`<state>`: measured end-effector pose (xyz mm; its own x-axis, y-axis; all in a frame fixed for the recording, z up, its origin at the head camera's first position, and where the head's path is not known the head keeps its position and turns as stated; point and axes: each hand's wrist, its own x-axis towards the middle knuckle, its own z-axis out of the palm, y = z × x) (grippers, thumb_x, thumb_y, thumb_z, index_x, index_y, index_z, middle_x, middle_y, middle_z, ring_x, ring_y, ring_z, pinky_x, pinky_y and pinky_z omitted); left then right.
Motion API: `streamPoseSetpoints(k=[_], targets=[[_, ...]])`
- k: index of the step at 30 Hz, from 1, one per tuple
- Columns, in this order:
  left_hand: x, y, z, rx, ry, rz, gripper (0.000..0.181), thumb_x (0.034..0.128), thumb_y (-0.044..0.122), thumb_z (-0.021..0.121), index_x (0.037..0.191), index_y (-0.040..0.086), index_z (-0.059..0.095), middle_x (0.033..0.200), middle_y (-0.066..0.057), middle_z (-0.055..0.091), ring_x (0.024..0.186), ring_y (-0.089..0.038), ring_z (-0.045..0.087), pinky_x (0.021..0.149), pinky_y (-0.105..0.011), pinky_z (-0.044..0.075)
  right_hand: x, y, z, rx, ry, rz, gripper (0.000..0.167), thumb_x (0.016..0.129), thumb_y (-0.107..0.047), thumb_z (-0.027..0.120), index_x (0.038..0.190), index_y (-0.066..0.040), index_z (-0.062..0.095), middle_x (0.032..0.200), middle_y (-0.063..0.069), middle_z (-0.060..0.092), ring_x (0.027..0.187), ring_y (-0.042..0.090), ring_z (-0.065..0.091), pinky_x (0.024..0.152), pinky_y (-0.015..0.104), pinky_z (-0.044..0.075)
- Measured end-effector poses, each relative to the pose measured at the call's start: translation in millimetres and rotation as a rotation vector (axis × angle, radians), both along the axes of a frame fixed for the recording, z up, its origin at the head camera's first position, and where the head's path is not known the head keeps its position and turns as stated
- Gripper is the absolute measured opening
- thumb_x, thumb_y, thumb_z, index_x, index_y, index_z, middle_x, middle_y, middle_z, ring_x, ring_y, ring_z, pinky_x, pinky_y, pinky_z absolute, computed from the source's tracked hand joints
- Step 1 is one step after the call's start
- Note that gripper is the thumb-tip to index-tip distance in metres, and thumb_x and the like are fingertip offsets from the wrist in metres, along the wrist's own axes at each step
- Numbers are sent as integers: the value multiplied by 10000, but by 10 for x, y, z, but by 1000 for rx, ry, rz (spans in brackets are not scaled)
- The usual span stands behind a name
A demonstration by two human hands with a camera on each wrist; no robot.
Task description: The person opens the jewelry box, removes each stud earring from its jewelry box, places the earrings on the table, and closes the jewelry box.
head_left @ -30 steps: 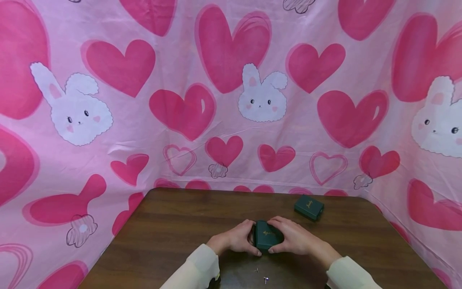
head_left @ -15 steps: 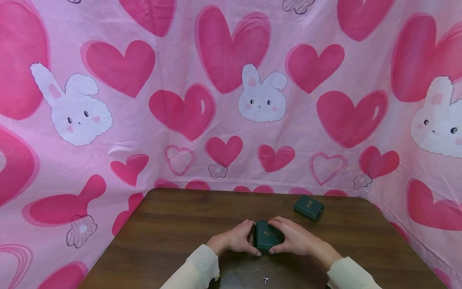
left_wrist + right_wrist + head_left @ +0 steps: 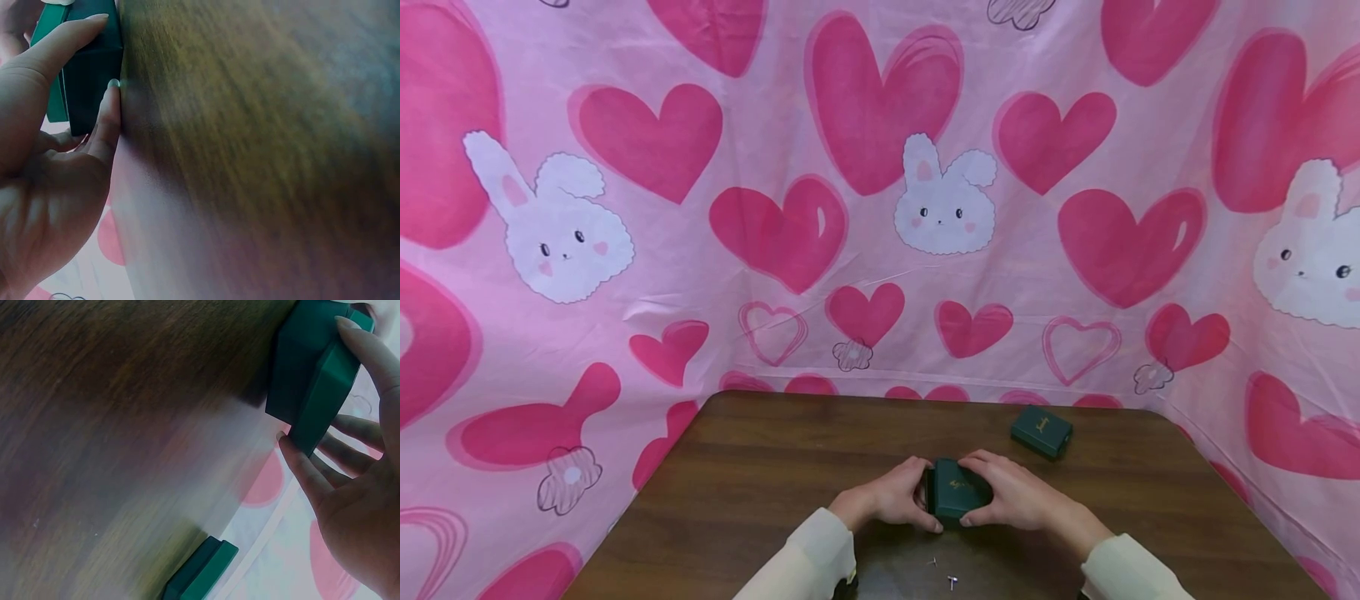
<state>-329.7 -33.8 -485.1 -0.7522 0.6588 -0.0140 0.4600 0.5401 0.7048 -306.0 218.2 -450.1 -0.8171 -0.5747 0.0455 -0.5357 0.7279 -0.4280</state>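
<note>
A dark green box with gold lettering (image 3: 957,492) sits on the table between both hands. My left hand (image 3: 895,495) grips its left side, thumb at the near edge and fingers at the far edge. On its right side, my right hand (image 3: 1017,493) holds the lid edge between thumb and fingers. The left wrist view has the left thumb across the dark lower part of the box (image 3: 94,69). In the right wrist view the lighter green lid (image 3: 328,384) stands out from the darker base, and the right fingers touch it.
A second green box (image 3: 1042,431) lies at the table's back right, also seen in the right wrist view (image 3: 203,569). Two tiny shiny pieces, one (image 3: 935,561) and another (image 3: 952,580), lie near the front of the brown table (image 3: 760,467). Pink patterned cloth hangs behind.
</note>
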Motion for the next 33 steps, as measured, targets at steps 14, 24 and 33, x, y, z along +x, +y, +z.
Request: streamPoseSetpoints(k=[14,24,33], targets=[[35,-14,36,13,-42,8,667,787,214,904,1300,136,486,1115,43,459,920,-96,508,792,-216,480,-11,17,-18,2,-4,4,812,790,-549,832,1400,-78,577,1383,91,555,1177,285,566,986,577,491],[39,-1,63,4,-15,5,665,773,218,914,1283,121,499,1109,45,457,932,-108,509,811,-209,473,-15,18,-3,5,5,-1,815,784,-543,839,1399,-76,578,1383,93,556,1185,291,564,996,578,485],[31,-9,47,2,0,-2,671,771,225,917,1282,112,499,1110,41,458,928,-105,503,808,-208,471,-11,16,3,2,-6,0,810,782,-532,843,1396,-75,581,1381,100,558,1185,298,561,989,585,487]])
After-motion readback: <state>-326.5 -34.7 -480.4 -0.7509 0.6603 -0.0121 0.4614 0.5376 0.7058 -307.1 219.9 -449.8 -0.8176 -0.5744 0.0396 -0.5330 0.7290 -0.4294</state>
